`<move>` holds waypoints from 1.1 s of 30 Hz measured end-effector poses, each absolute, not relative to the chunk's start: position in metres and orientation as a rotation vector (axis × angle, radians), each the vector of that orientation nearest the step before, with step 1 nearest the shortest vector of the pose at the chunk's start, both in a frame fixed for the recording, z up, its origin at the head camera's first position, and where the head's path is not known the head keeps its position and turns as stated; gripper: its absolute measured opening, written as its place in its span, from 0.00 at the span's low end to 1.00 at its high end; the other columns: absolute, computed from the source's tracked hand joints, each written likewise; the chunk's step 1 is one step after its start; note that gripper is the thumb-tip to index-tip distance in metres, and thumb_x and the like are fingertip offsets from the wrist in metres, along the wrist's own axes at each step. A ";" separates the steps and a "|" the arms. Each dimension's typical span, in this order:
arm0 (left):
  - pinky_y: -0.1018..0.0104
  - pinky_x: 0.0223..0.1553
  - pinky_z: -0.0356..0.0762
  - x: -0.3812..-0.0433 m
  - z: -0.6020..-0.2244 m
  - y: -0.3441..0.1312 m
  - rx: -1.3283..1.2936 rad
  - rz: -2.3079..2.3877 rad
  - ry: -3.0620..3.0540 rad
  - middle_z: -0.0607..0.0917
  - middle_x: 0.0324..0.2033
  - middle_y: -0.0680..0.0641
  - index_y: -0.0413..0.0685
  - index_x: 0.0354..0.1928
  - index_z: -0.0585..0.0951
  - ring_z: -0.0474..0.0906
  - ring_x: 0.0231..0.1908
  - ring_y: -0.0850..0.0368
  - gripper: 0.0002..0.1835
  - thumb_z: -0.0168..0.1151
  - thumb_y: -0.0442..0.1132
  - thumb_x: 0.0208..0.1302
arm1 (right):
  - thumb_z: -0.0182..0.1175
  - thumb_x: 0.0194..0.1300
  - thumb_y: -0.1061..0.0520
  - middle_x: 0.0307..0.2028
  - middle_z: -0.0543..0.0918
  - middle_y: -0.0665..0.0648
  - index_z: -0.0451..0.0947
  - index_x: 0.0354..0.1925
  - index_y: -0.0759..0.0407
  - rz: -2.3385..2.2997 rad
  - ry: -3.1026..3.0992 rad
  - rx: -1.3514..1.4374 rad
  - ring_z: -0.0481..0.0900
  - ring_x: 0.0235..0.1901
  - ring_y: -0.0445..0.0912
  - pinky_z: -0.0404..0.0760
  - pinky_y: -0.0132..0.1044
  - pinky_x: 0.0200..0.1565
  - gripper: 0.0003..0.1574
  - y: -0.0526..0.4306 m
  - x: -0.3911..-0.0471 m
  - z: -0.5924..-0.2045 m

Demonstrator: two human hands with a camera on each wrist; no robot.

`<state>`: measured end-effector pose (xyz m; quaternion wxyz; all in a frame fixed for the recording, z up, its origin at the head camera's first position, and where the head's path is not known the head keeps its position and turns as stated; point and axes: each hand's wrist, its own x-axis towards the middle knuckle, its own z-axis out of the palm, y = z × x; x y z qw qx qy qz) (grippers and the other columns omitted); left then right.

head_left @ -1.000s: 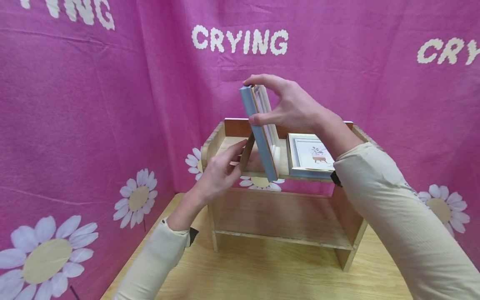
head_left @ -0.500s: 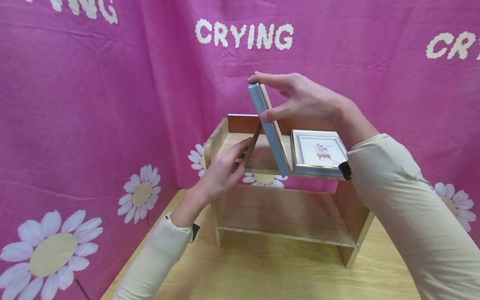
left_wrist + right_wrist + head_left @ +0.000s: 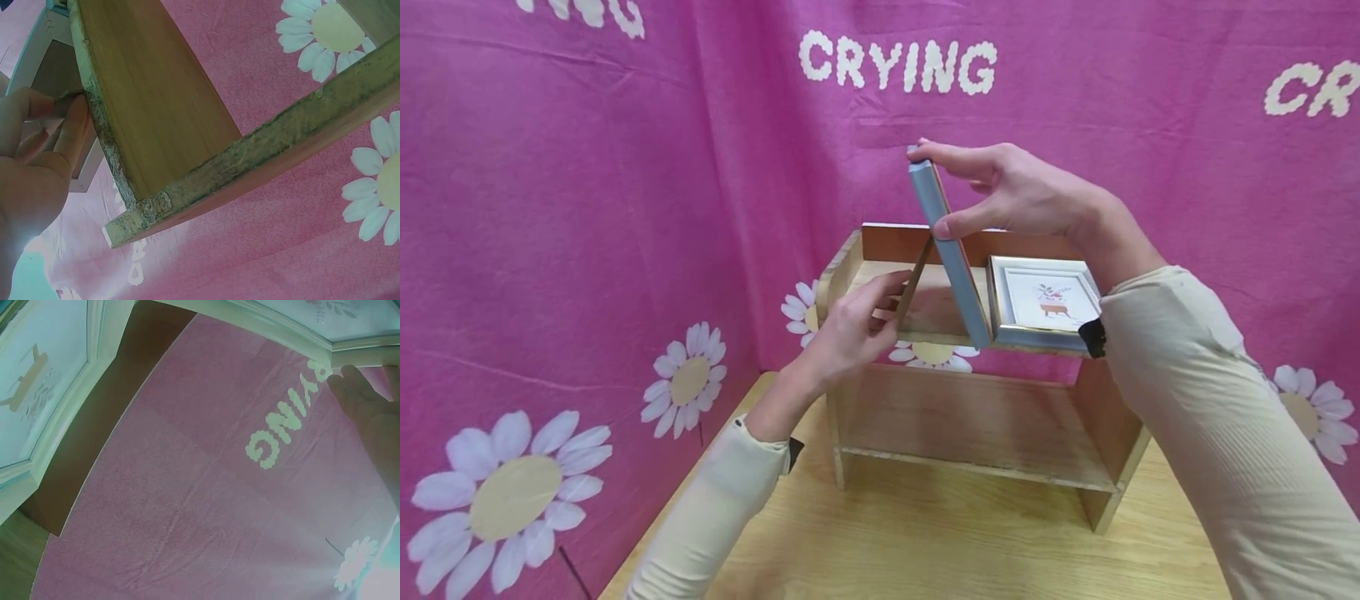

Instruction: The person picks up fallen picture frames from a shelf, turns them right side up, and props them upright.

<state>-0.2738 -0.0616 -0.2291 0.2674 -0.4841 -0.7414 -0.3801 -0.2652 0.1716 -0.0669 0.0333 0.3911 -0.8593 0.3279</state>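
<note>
In the head view my right hand (image 3: 1026, 192) grips a picture frame (image 3: 958, 271) by its upper part, thumb on the blue-grey side edge and fingers over the top. The frame stands tilted on the shelf's upper board, edge toward me. My left hand (image 3: 853, 329) pinches the brown support leg (image 3: 914, 287) that slants out from the frame's back. The left wrist view shows these fingers (image 3: 74, 128) on the leg behind the board's edge. In the right wrist view, part of the held frame's pale front (image 3: 281, 328) shows beside my right fingertips (image 3: 351, 387).
A second picture frame (image 3: 1045, 296) with a plant-and-stool picture lies face up on the upper board's right half. The small wooden shelf (image 3: 970, 425) has a lower board, side panels and a brown back strip (image 3: 891, 243). Pink cloth (image 3: 760, 167) hangs behind and at left.
The held frame has shifted right, close to the lying frame, and turned so its front no longer shows in the head view. Its support leg stands out wider, the left hand following.
</note>
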 end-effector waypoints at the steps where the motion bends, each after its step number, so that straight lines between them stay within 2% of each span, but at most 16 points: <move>1: 0.64 0.42 0.86 -0.274 -0.229 -0.061 -1.306 -1.025 -2.000 0.81 0.49 0.31 0.28 0.62 0.70 0.85 0.43 0.41 0.28 0.60 0.19 0.57 | 0.71 0.61 0.54 0.75 0.57 0.40 0.60 0.74 0.34 1.004 -2.645 1.207 0.53 0.75 0.52 0.51 0.57 0.74 0.49 0.172 -0.265 -0.067; 10: 0.68 0.42 0.85 -0.277 -0.223 -0.056 -1.307 -0.996 -2.006 0.81 0.50 0.33 0.29 0.62 0.71 0.84 0.43 0.43 0.26 0.56 0.20 0.59 | 0.72 0.59 0.54 0.74 0.60 0.41 0.61 0.74 0.33 0.950 -2.647 1.151 0.54 0.75 0.53 0.51 0.59 0.73 0.50 0.179 -0.262 -0.062; 17: 0.65 0.45 0.85 -0.278 -0.219 -0.054 -1.323 -1.032 -1.983 0.81 0.48 0.31 0.27 0.61 0.70 0.84 0.43 0.41 0.26 0.55 0.18 0.58 | 0.72 0.59 0.55 0.75 0.60 0.43 0.61 0.74 0.32 0.988 -2.644 1.113 0.53 0.75 0.57 0.50 0.61 0.73 0.51 0.177 -0.261 -0.061; 33: 0.61 0.46 0.85 -0.275 -0.225 -0.065 -1.192 -1.044 -2.053 0.81 0.49 0.33 0.30 0.61 0.71 0.84 0.46 0.42 0.25 0.55 0.19 0.60 | 0.72 0.58 0.51 0.74 0.60 0.41 0.64 0.72 0.33 0.864 -2.609 1.112 0.55 0.74 0.46 0.56 0.59 0.71 0.48 0.156 -0.266 -0.068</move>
